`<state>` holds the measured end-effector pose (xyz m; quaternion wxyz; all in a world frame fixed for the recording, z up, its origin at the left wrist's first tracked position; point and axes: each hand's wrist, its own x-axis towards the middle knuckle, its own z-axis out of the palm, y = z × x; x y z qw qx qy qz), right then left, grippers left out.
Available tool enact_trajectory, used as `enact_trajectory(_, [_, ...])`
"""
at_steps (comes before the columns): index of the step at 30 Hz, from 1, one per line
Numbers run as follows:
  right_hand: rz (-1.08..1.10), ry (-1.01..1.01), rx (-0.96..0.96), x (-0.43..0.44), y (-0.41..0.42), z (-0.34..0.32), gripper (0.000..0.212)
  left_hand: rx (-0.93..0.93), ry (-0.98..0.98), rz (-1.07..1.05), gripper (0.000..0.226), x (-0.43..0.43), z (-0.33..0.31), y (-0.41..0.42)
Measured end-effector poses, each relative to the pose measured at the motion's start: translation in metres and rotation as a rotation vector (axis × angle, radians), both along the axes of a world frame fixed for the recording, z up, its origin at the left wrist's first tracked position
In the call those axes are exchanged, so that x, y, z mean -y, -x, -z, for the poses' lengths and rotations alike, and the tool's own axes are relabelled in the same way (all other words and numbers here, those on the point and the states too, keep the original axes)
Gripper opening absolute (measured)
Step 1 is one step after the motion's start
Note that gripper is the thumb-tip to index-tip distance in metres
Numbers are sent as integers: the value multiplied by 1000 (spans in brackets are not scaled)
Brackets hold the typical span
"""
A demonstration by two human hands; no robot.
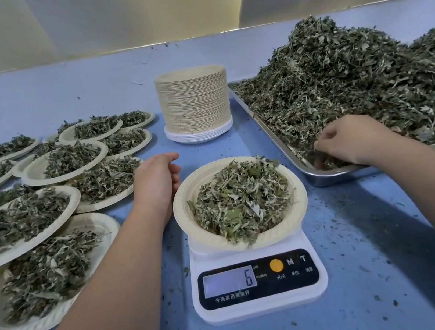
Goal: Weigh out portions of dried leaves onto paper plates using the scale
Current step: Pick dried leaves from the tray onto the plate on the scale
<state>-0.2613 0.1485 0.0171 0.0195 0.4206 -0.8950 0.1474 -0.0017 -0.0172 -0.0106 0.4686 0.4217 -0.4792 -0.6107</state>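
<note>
A white digital scale [259, 283] stands on the blue table near the front; its display reads 6. On it rests a cream paper plate [187, 214] holding a heap of dried leaves [242, 203]. My left hand [157, 185] hovers just left of that plate, fingers loosely curled, holding nothing. My right hand [348, 142] reaches into the near corner of a steel tray [334, 177], fingers curled down into the big pile of dried leaves [353, 82]; what the fingers hold is hidden.
Several filled paper plates [21, 219] overlap across the left side of the table. A tall stack of unused plates [194, 103] stands behind the scale. Leaf crumbs litter the blue tabletop [379, 253]. A pale wall runs along the back.
</note>
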Motion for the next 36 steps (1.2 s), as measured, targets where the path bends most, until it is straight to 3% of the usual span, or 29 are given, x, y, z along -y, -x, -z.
enact_trajectory(11, [144, -211, -15, 0, -5, -6, 42, 5, 1, -2, 19, -1, -1, 0])
enact_trajectory(23, [70, -349, 63, -6, -21, -22, 51, -2, -9, -10, 19, -1, -1, 1])
enact_trajectory(28, [5, -401, 127, -10, -29, -29, 65, 8, -7, -11, 19, -2, -1, 0])
enact_trajectory(36, [-65, -328, 154, -7, -31, -29, 27, 21, -15, -11, 18, -1, -1, 0])
